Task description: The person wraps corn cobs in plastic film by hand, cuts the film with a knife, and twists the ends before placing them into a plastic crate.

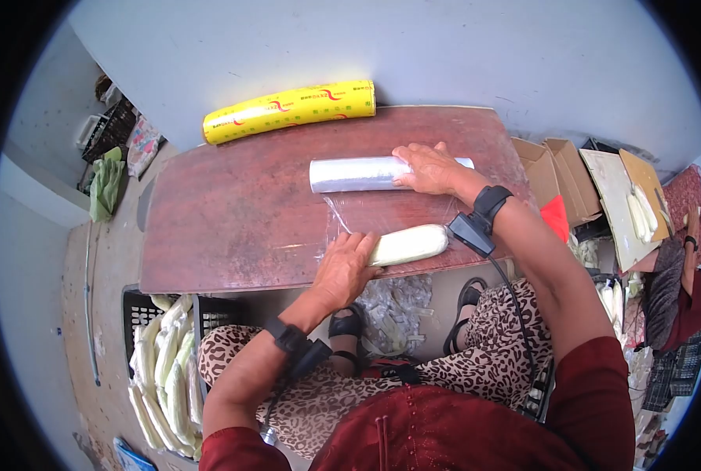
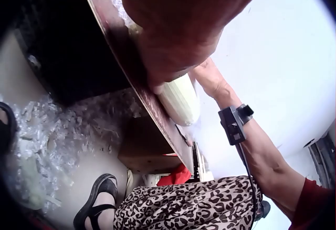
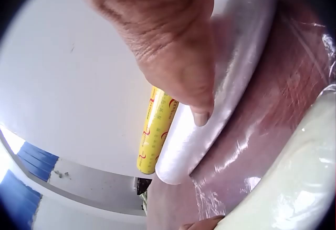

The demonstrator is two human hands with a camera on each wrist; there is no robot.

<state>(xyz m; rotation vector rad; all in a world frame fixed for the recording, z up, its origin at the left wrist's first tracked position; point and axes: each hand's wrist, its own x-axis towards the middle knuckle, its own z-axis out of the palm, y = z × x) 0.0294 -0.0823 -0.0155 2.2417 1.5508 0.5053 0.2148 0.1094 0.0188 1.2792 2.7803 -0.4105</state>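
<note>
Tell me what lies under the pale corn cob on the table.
The corn cob lies on clear film spread over the table. The left hand covers its near end.

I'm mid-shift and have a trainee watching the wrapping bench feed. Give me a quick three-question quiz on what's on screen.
1. True or false: the right hand rests on the clear film roll.
2. What does the left hand press on? A) the yellow film roll B) the pale corn cob C) a cardboard box
3. Fill in: a sheet of film runs from the clear roll toward the ____ on the brown table.

Key:
1. True.
2. B. The yellow roll lies untouched at the table's far edge; the boxes sit off to the person's right.
3. Corn cob.
</note>
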